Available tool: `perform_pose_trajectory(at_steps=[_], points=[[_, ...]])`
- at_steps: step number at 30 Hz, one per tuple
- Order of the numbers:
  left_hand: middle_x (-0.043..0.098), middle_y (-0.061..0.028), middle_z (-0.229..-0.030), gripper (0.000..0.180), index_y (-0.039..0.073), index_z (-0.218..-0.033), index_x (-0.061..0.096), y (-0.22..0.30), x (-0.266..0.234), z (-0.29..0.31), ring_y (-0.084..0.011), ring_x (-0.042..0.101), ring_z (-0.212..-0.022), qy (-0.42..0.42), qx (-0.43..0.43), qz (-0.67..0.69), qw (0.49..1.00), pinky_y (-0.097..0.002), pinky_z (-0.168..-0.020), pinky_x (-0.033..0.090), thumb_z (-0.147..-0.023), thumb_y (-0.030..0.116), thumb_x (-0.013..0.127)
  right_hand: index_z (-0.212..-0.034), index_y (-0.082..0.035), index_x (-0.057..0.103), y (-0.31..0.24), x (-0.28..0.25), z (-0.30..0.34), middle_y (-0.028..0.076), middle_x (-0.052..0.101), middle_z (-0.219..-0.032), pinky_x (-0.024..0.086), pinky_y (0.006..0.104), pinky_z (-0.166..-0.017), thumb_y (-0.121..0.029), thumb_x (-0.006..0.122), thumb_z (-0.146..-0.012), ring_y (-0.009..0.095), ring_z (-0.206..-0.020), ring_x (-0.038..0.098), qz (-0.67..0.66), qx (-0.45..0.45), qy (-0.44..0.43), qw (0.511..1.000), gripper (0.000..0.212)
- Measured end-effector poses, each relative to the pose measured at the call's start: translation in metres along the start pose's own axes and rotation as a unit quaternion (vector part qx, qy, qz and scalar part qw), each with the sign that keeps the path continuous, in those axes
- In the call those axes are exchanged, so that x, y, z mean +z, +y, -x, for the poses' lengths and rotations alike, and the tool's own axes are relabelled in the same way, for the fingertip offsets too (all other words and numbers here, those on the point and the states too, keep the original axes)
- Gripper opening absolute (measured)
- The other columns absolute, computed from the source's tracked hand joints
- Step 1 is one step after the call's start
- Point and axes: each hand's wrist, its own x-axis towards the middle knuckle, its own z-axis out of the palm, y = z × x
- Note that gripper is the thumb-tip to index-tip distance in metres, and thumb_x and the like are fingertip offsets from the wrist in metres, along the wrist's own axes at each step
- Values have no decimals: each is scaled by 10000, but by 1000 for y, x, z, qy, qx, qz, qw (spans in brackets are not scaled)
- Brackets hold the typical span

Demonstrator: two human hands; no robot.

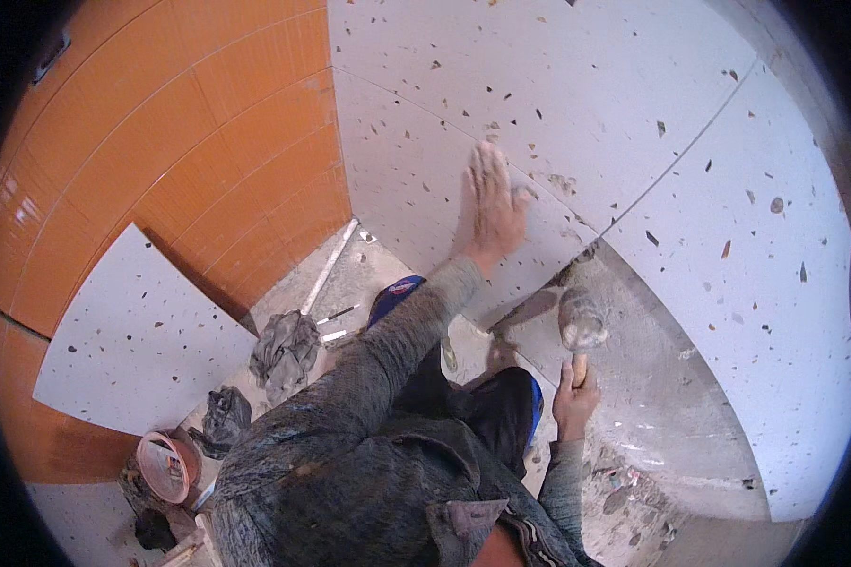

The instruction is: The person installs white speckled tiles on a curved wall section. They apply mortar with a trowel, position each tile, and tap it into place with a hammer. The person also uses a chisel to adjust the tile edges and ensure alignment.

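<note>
My left hand (495,210) lies flat with fingers stretched out against a white speckled wall tile (402,170), holding nothing. Lower and to the right, my right hand (575,404) is closed around the wooden handle of a mallet (581,317). The mallet's head is dark, smeared with pale dust, and points away from me. It is in front of a bare grey wall patch (667,354) beside the tile's lower corner. Whether the head touches anything I cannot tell.
An orange tiled wall (227,113) rises at the left, with a loose speckled tile (142,345) leaning on it. Crumpled dark bags (286,350), a thin white strip (331,265) and a pinkish bucket (167,470) lie around the floor. Rubble (633,510) is scattered at the lower right.
</note>
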Motion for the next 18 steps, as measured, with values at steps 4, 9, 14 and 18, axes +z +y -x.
perform_pose_trajectory(at_steps=[4, 9, 14, 18], points=[[-7, -325, -1598, 729, -134, -1510, 44, -68, -15, -55, -433, -30, -1502, 104, -74, 59, 990, -498, -1218, -7, -1018, 314, 342, -835, -2, 582, 10, -3, 4, 167, 557, -611, 408, 423, -526, -272, 683, -906, 299, -542, 549, 19, 9, 6, 1000, 297], [55, -329, -1593, 721, -149, -1499, 90, -180, -41, -109, -404, 15, -1508, 156, -152, 105, 970, -440, -1230, 5, -1029, 354, 305, -867, 32, 600, -6, -7, 6, 160, 554, -626, 390, 402, -525, -259, 666, -928, 255, -549, 511, -6, 41, -15, 999, 305], [93, -304, -1601, 713, -117, -1511, 141, -236, -57, -142, -384, 47, -1511, 153, -161, 124, 967, -412, -1233, 33, -1032, 386, 303, -856, 18, 591, 13, 2, 8, 160, 558, -631, 407, 407, -537, -267, 669, -921, 265, -560, 527, 2, 39, -7, 999, 302], [123, -275, -1608, 700, -96, -1519, 162, -273, -77, -162, -351, 76, -1515, 126, -161, 59, 977, -389, -1234, 60, -1036, 391, 301, -843, -3, 587, 1, 12, 4, 161, 555, -606, 415, 430, -536, -296, 682, -903, 304, -539, 547, 6, 37, 3, 999, 315]])
